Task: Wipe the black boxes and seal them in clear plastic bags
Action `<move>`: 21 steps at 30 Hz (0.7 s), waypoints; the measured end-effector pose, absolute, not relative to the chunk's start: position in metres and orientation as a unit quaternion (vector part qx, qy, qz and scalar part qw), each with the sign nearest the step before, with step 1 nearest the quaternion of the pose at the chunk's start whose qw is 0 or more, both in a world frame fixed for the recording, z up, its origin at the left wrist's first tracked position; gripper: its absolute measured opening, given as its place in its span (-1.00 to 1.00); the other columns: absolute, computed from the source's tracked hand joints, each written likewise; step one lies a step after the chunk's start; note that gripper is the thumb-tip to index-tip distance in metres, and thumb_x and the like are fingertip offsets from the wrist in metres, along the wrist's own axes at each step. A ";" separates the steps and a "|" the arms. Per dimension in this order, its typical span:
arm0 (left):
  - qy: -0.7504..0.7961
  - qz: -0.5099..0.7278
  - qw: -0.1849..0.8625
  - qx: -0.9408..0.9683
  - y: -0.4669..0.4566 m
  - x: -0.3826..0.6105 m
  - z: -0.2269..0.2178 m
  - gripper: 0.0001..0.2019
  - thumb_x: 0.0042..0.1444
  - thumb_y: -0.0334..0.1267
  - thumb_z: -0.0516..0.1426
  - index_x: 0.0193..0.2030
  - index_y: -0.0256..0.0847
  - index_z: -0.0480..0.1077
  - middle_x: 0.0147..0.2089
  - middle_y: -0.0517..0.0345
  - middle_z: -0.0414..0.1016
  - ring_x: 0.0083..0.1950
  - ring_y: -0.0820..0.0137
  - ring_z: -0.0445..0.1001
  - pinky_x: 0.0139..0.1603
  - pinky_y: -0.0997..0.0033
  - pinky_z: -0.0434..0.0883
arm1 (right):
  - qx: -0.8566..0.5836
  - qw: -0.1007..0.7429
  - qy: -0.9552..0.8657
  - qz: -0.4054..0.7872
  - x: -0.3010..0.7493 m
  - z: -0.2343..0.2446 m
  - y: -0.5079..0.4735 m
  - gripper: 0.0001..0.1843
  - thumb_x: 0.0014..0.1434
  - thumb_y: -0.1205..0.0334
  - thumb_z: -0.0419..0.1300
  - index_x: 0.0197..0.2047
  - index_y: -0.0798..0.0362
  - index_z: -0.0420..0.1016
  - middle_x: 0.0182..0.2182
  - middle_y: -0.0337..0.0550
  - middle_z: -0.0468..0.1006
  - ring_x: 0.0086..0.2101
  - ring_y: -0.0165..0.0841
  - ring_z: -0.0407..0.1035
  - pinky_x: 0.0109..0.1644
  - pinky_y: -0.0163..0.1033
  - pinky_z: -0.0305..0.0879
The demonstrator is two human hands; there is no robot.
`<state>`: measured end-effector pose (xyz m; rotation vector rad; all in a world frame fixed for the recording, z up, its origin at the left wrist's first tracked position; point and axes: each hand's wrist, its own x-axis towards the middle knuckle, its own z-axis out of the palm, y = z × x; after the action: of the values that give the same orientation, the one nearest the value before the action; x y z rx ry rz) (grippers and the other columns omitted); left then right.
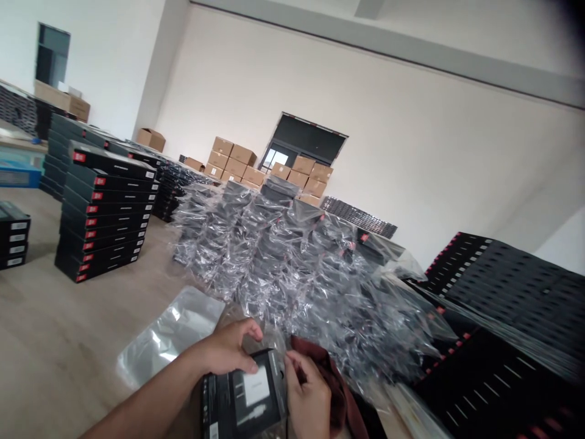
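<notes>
My left hand [227, 347] grips the top edge of a black product box [242, 393] with a white label on its front. My right hand [308, 390] sits at the box's right side, its fingers pinching a maroon cloth [336, 390] that hangs down past the lower frame edge. The lower part of the box is cut off by the frame. A flat, translucent plastic bag [169, 336] lies on the pale table [55, 317] to the left of my left forearm.
A large heap of plastic-wrapped black boxes [278, 262] stands directly beyond my hands. Tall stacks of black boxes with red tags [105, 213] stand to the left, and more black boxes [503, 292] lie to the right. Cardboard cartons [228, 158] line the far wall.
</notes>
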<state>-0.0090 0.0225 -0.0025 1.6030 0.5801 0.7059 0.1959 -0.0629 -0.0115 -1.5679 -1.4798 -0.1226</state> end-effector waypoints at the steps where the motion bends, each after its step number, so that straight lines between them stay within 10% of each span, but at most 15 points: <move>1: 0.247 0.307 0.603 0.694 0.022 -0.007 -0.002 -0.51 -0.25 -0.37 0.27 -0.07 -0.18 0.35 0.07 0.10 0.43 -0.36 0.50 0.41 -0.31 0.49 0.30 | -0.637 0.471 -0.608 -0.055 0.195 -0.011 -0.063 -0.65 0.16 -0.03 0.11 -0.29 0.03 0.59 -0.33 -0.06 0.63 -0.32 -0.24 0.50 -0.20 -0.25 0.39; 8: 0.222 0.321 0.595 0.702 0.022 0.002 -0.009 -0.45 -0.14 -0.42 0.19 0.10 -0.20 0.39 0.11 0.03 0.47 0.17 0.26 0.39 0.15 0.34 0.29 | -0.631 0.473 -0.611 -0.073 0.187 -0.005 -0.065 -0.62 0.18 -0.05 0.10 -0.26 0.03 0.60 -0.31 -0.04 0.62 -0.30 -0.23 0.50 -0.18 -0.24 0.40; 21: 0.332 0.305 0.470 0.759 0.020 -0.001 -0.010 -0.55 0.04 -0.25 0.12 0.12 -0.04 0.44 0.18 0.10 0.42 0.15 0.15 0.39 0.19 0.20 0.25 | -0.734 0.395 -0.552 -0.021 0.215 -0.009 -0.064 -0.68 0.07 -0.04 0.06 -0.51 -0.04 0.47 -0.55 -0.15 0.57 -0.53 -0.24 0.47 -0.43 -0.24 0.30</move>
<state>-0.0007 0.0201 -0.0100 1.8597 0.8136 0.7462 0.2149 -0.0640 -0.0086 -1.8607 -1.4007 -0.0530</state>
